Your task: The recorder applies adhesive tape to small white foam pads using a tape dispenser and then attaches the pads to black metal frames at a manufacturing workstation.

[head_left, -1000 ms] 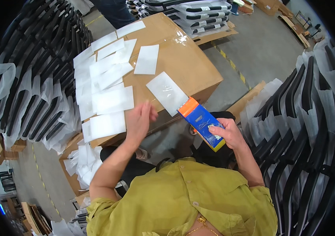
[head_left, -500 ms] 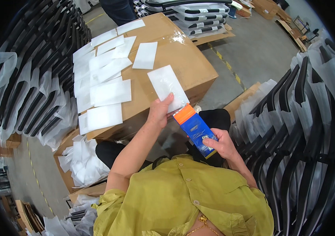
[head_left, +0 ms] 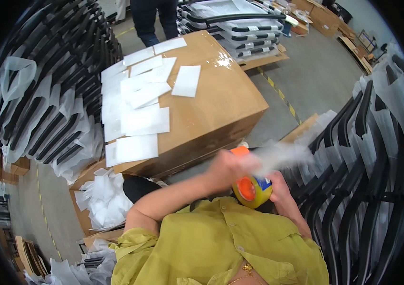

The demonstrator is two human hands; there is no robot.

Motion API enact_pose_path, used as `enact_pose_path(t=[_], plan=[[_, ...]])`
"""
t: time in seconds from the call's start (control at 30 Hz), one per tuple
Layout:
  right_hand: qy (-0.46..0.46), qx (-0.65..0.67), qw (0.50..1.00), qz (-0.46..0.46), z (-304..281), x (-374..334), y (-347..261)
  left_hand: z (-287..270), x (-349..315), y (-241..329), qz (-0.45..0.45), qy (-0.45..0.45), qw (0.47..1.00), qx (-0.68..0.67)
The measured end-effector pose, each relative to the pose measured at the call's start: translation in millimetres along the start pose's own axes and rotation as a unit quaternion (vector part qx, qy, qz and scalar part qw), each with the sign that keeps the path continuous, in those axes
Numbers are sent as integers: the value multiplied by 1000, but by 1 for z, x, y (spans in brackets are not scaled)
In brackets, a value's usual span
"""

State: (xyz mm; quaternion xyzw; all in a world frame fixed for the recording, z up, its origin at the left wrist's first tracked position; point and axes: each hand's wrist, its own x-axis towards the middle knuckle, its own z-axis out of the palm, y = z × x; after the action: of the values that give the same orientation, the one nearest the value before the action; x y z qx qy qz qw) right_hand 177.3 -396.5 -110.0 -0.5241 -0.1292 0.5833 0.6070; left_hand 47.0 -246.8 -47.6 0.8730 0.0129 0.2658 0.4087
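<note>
In front of my chest, my right hand [head_left: 279, 186] grips a tape dispenser [head_left: 254, 190] with an orange, yellow and blue body. Its round orange side faces up. My left hand [head_left: 237, 167] is closed and smeared by motion, just above the dispenser. From its fingers a white foam sheet [head_left: 285, 159] stretches to the right, badly blurred. Part of the dispenser is hidden behind the left hand and the sheet. On the large cardboard box [head_left: 216, 107] ahead lie several more white foam sheets [head_left: 137, 148], mostly overlapping at its left side.
Black tubular frames wrapped in white foam are stacked at the left [head_left: 45, 104] and right [head_left: 363, 156]. An open carton of white foam pieces [head_left: 102, 199] stands at lower left. Beyond the box are a person's dark-trousered legs [head_left: 152, 21] and more stacked frames [head_left: 240, 28].
My left hand has swung right with the foam sheet, off the box and over the dispenser. The dispenser has turned, showing its orange round side. The person's legs show more at the back.
</note>
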Motion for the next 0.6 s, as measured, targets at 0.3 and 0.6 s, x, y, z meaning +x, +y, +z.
enact_pose_path(t=[0.3, 0.6], plan=[[69, 37, 997, 29, -30, 13, 24, -96, 41, -61, -38, 95, 942, 320], [78, 55, 992, 84, -21, 46, 17, -203, 117, -235, -232, 97, 786, 565]])
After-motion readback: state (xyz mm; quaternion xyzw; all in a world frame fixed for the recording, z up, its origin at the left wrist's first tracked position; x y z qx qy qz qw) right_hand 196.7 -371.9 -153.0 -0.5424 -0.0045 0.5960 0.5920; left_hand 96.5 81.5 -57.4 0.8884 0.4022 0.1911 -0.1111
